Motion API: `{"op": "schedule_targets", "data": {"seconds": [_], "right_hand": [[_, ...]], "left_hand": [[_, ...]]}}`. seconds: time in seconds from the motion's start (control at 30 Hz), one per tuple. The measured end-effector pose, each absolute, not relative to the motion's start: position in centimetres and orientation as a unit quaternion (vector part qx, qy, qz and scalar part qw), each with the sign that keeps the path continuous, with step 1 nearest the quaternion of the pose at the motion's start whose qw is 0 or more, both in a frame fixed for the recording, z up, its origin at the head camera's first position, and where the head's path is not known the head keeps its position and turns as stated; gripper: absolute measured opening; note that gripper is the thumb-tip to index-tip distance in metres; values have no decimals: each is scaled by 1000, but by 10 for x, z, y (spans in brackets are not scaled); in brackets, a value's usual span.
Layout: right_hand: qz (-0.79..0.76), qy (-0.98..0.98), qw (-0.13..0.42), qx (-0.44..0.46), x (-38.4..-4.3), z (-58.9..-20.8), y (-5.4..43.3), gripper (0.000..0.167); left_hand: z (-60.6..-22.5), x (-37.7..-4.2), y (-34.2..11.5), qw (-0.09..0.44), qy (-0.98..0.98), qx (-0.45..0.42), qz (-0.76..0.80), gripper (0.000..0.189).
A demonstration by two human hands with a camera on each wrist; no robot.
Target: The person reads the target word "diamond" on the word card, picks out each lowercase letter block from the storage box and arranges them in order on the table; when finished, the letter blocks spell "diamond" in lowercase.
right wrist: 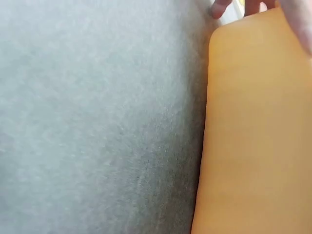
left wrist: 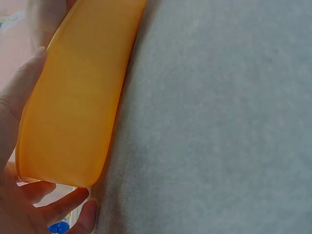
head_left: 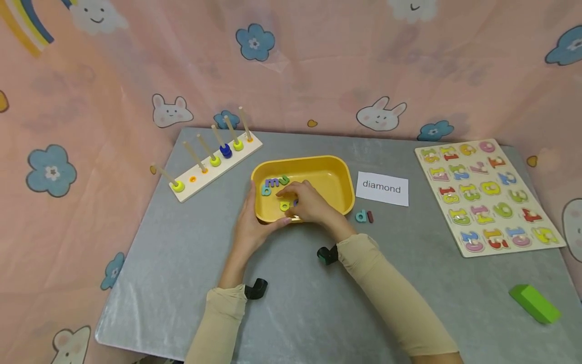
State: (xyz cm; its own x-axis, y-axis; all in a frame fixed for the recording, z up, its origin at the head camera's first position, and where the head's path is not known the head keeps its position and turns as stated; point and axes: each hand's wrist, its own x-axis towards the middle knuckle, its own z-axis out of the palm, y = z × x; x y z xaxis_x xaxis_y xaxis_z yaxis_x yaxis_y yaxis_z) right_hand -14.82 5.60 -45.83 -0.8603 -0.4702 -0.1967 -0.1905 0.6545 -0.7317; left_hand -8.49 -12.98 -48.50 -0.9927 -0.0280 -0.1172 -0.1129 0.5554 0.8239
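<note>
A yellow tray (head_left: 329,182) stands on the table with several small letters in it: a purple m (head_left: 272,182), a teal b (head_left: 265,190), a green letter (head_left: 284,180) and a yellow one (head_left: 284,206). Another bluish letter is mostly hidden by my right hand (head_left: 309,202), which reaches over the front rim with bent, parted fingers above the letters. My left hand (head_left: 249,230) grips the tray's near left corner, thumb along the front rim. In the left wrist view, the fingers (left wrist: 63,204) wrap round the tray's end. The right wrist view shows mainly the tray's outer wall (right wrist: 258,122).
Right of the tray lie a white card (head_left: 382,188) reading "diamond", a teal d (head_left: 360,216) and a red letter (head_left: 370,216). A peg board (head_left: 218,167) with rings stands back left. A number puzzle (head_left: 491,197) and a green block (head_left: 535,304) lie at the right.
</note>
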Motion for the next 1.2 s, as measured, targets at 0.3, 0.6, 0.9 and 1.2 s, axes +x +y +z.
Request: {"op": "schedule_targets", "data": {"seconds": [0.3, 0.6, 0.9, 1.2], "right_hand": [[-360, 892, 199, -186, -156, -462, 51, 42], [-357, 893, 194, -195, -160, -466, 51, 30], [-362, 890, 190, -202, -162, -468, 49, 17], [-404, 882, 160, -185, -159, -469, 54, 14]], "left_hand": [[-486, -86, -129, 46, 880, -41, 470, 131], [-485, -85, -129, 49, 881, -42, 468, 131], [-486, -85, -130, 48, 878, -43, 474, 132], [-485, -85, -130, 42, 882, -40, 467, 132]]}}
